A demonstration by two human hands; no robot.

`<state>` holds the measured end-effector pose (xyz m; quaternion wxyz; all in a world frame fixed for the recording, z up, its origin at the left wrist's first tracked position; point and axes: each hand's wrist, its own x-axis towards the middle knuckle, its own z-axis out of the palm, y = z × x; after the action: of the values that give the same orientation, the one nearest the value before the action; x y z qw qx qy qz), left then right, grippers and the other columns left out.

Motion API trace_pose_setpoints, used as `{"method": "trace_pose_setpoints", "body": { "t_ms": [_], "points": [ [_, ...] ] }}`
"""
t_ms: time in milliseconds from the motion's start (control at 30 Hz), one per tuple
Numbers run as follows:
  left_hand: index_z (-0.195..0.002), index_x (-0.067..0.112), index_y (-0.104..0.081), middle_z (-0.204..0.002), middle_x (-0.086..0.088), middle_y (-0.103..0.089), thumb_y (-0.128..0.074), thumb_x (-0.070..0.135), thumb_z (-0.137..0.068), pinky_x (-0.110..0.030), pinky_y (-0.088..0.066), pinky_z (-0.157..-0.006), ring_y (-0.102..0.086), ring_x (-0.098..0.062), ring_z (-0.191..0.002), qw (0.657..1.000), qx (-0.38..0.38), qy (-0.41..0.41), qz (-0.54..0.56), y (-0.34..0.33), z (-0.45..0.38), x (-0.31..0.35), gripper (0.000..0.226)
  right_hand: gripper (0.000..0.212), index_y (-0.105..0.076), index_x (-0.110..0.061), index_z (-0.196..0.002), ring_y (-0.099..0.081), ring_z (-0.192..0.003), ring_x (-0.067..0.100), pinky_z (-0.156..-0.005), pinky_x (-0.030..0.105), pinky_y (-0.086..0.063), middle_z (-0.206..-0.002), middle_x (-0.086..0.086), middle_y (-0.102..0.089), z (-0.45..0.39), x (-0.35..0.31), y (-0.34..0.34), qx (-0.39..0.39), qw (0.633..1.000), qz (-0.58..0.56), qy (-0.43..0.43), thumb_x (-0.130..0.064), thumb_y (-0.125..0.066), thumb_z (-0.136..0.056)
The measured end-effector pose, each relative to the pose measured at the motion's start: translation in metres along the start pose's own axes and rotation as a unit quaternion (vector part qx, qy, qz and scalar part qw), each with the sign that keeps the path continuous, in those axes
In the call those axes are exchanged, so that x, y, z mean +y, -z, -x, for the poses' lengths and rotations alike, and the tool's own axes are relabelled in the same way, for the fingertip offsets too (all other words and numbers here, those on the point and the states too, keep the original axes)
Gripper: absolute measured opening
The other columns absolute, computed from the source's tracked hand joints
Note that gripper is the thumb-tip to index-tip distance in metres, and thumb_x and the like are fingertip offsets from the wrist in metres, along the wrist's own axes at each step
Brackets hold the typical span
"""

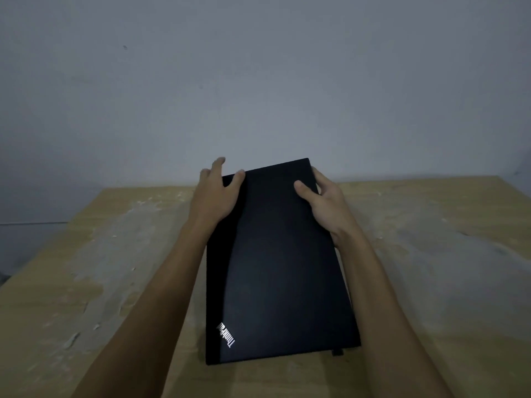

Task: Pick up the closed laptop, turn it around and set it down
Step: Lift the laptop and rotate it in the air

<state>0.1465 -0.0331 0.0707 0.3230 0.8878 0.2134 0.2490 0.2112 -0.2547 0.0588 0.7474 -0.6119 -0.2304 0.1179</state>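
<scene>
Nearest the camera, two bare forearms run up either side of the closed, flat black laptop with a silver corner logo [275, 259], which sits lengthwise over the scuffed, pale wooden worktop [86, 282], its far end apparently tilted up toward the grey wall [258, 67]. The left hand [214, 196] clasps the laptop's far-left corner, thumb on the lid, fingers splayed past the edge. The right hand [321, 202] grips its right edge, thumb on top. It looks rigid, moderately heavy and smooth-skinned, so likely to slip under a light pinch. Opposite edges are the sound hold, keeping pressure off the lid's middle. A small dark tab [336, 352] pokes out beneath its near-right corner.
</scene>
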Motion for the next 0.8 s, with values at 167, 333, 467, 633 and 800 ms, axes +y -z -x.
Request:
{"method": "trace_pose_setpoints", "body": {
  "t_ms": [167,333,467,633,800],
  "points": [
    [-0.076,0.02,-0.066,-0.083,0.003,-0.065,-0.033,0.063,-0.101,-0.069,-0.021,-0.112,-0.055,-0.022,-0.088,0.981,0.009,-0.039,-0.189,-0.007,-0.009,0.02,0.06,0.028,-0.07,-0.032,-0.123,-0.075,-0.103,0.01,-0.078,0.024,-0.06,-0.11,-0.014,-0.079,-0.001,-0.001,0.007,0.001,1.0,-0.021,-0.01,-0.016,-0.066,-0.101],
    [-0.061,0.025,-0.053,-0.065,0.008,-0.056,-0.03,0.069,-0.099,-0.039,-0.04,-0.07,-0.062,-0.029,-0.077,0.973,-0.03,-0.121,-0.194,-0.018,-0.017,0.039,0.062,0.027,-0.071,-0.031,-0.122,-0.076,-0.103,0.018,-0.077,0.029,-0.061,-0.112,-0.005,-0.079,-0.001,-0.004,0.002,-0.016,0.999,-0.03,-0.01,-0.016,-0.067,-0.1],
    [-0.055,0.024,-0.051,-0.062,0.006,-0.059,-0.027,0.078,-0.094,-0.036,-0.035,-0.06,-0.059,-0.023,-0.067,0.971,-0.052,-0.148,-0.182,-0.022,-0.024,0.041,0.071,0.031,-0.069,-0.026,-0.13,-0.076,-0.104,0.019,-0.078,0.03,-0.061,-0.116,0.0,-0.078,0.001,-0.004,-0.002,-0.031,0.999,-0.031,-0.016,-0.015,-0.066,-0.1],
    [-0.059,0.006,-0.058,-0.056,-0.005,-0.065,-0.025,0.087,-0.088,-0.033,-0.038,-0.056,-0.062,-0.022,-0.056,0.982,0.001,-0.116,-0.152,-0.016,-0.024,0.032,0.092,0.031,-0.066,-0.022,-0.132,-0.077,-0.102,0.019,-0.077,0.028,-0.061,-0.116,0.0,-0.079,0.0,-0.009,-0.007,-0.052,0.997,-0.043,-0.032,-0.017,-0.064,-0.102],
    [-0.05,0.018,-0.036,-0.047,0.001,-0.05,-0.026,0.092,-0.082,-0.034,-0.039,-0.059,-0.06,-0.027,-0.054,0.99,0.03,-0.064,-0.119,0.001,-0.024,0.031,0.081,0.024,-0.073,-0.016,-0.122,-0.077,-0.102,0.016,-0.08,0.028,-0.061,-0.112,0.0,-0.08,0.0,-0.016,-0.011,-0.067,0.997,-0.009,-0.047,-0.027,-0.062,-0.103]
  ]
}}
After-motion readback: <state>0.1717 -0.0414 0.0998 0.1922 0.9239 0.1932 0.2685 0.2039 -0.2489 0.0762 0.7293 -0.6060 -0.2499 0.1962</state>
